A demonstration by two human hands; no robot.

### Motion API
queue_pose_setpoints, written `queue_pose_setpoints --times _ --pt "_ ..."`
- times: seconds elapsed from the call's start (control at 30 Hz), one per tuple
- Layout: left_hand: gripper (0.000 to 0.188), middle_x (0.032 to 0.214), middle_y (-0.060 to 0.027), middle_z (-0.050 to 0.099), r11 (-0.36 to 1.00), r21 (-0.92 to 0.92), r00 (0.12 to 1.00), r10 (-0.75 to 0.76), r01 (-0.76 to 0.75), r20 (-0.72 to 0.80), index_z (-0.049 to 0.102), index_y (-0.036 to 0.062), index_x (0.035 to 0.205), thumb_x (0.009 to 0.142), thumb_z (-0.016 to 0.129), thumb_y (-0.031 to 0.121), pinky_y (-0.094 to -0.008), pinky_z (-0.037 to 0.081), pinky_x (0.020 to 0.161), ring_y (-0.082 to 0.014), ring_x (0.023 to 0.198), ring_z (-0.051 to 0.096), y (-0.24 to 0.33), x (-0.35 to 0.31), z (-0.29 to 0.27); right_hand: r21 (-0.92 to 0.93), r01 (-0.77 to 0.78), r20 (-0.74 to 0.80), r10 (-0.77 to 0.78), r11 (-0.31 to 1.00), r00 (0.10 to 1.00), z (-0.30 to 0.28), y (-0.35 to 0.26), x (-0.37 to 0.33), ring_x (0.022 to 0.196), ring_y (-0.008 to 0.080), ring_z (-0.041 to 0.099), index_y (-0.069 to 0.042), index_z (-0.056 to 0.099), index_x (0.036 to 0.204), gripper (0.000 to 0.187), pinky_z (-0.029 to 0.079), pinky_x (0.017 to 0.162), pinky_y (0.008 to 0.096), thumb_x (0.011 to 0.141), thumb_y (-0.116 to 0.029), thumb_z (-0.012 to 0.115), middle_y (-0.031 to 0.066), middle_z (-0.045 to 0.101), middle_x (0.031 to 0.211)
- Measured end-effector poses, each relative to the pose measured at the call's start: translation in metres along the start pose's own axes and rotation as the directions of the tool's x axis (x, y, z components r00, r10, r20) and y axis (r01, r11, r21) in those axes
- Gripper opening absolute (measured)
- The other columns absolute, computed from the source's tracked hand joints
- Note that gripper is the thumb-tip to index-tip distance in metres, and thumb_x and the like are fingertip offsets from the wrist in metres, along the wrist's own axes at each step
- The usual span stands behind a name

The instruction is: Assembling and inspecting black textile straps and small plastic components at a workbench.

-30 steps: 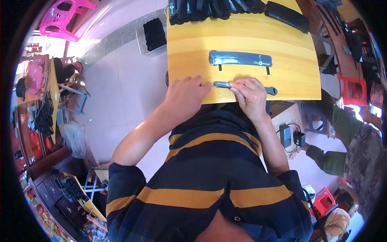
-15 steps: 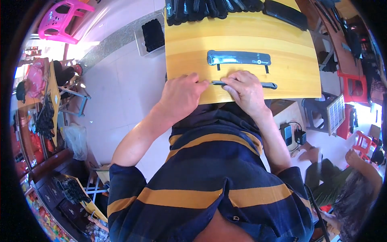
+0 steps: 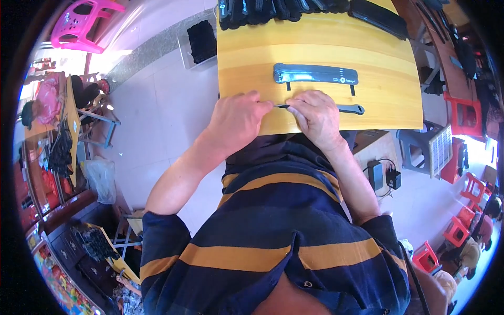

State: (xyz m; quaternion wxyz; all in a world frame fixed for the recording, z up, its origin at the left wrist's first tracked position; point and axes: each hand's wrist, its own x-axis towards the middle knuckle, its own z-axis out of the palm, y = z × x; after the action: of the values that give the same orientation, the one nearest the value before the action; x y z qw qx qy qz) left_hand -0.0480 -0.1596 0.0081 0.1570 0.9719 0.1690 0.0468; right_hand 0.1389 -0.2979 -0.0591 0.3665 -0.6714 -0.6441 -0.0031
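A flat dark grey strip (image 3: 350,109) with a rounded, holed end lies near the front edge of the yellow wooden table (image 3: 247,52). My right hand (image 3: 317,116) is closed over its middle, fingers pinching near the left end. My left hand (image 3: 237,119) is closed in a pinch on the thin left tip of the strip; its fingertips partly hide that tip. Just beyond my hands lies a long dark grey-blue sleeve-like piece (image 3: 315,74) with a light print. Two short black tabs (image 3: 353,90) stick out below it.
Several black padded pieces (image 3: 278,11) are heaped along the table's far edge, beside a long black case (image 3: 378,20). Left of the table, a white tray (image 3: 185,50) holds a black bundle. A grey stool (image 3: 420,147) and black adapters (image 3: 392,178) are at the right.
The view has shifted slightly. My left hand is a little farther from the right one, with a thin tip showing between them. The person at the lower right has left that spot.
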Motion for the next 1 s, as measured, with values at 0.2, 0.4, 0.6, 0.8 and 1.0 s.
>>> queue_pose_setpoints --times 0.2,0.4,0.6,0.8,1.0 --pt "0.022 0.084 -0.0091 0.065 0.999 -0.048 1.0 -0.007 0.007 -0.009 0.076 0.0129 0.107 0.089 0.065 0.008 -0.0467 0.056 0.063 -0.034 0.075 0.069 -0.005 -0.002 0.004 -0.001 0.011 -0.023 -0.011 1.0 1.0 0.003 0.0 -0.001 0.087 0.0267 0.069 -0.011 0.077 0.096 0.013 0.054 0.077 0.0391 0.085 -0.016 0.08 0.0048 0.072 0.09" --pt "0.025 0.085 -0.0086 0.064 1.0 -0.022 1.0 0.016 -0.016 0.022 0.075 0.0132 0.108 0.087 0.063 0.005 -0.0459 0.057 0.063 -0.0332 0.076 0.069 -0.003 0.002 0.002 -0.02 0.027 -0.019 -0.027 0.999 0.999 0.004 0.001 0.0 0.086 0.0265 0.07 -0.01 0.077 0.096 0.013 0.054 0.077 0.0392 0.085 -0.016 0.079 0.0052 0.072 0.089" --pt "0.019 0.086 -0.0092 0.066 1.0 0.011 0.998 0.02 -0.021 0.053 0.074 0.0109 0.103 0.087 0.062 0.01 -0.0461 0.058 0.068 -0.0319 0.081 0.071 0.001 0.003 0.003 -0.014 0.025 -0.012 -0.025 1.0 1.0 0.002 -0.001 0.001 0.085 0.0272 0.069 -0.009 0.077 0.096 0.012 0.055 0.077 0.0393 0.085 -0.015 0.079 0.0058 0.072 0.089" --pt "0.021 0.088 -0.0095 0.067 0.992 0.119 0.999 0.035 -0.039 0.036 0.074 0.0105 0.105 0.088 0.062 0.01 -0.0451 0.059 0.07 -0.031 0.083 0.072 0.009 -0.002 0.012 -0.015 0.041 -0.024 -0.042 0.999 0.999 0.005 -0.002 0.0 0.084 0.0277 0.07 -0.009 0.077 0.095 0.012 0.056 0.077 0.0394 0.085 -0.014 0.08 0.0064 0.072 0.088" --pt "0.025 0.09 -0.0113 0.066 0.997 0.045 0.994 0.052 -0.056 0.098 0.074 0.0109 0.11 0.088 0.061 0.008 -0.046 0.059 0.071 -0.0323 0.085 0.072 0.001 0.003 0.004 -0.007 0.046 -0.023 -0.047 0.999 0.999 0.004 -0.001 0.0 0.084 0.0283 0.07 -0.008 0.077 0.093 0.011 0.056 0.077 0.0398 0.085 -0.014 0.079 0.0071 0.072 0.088"
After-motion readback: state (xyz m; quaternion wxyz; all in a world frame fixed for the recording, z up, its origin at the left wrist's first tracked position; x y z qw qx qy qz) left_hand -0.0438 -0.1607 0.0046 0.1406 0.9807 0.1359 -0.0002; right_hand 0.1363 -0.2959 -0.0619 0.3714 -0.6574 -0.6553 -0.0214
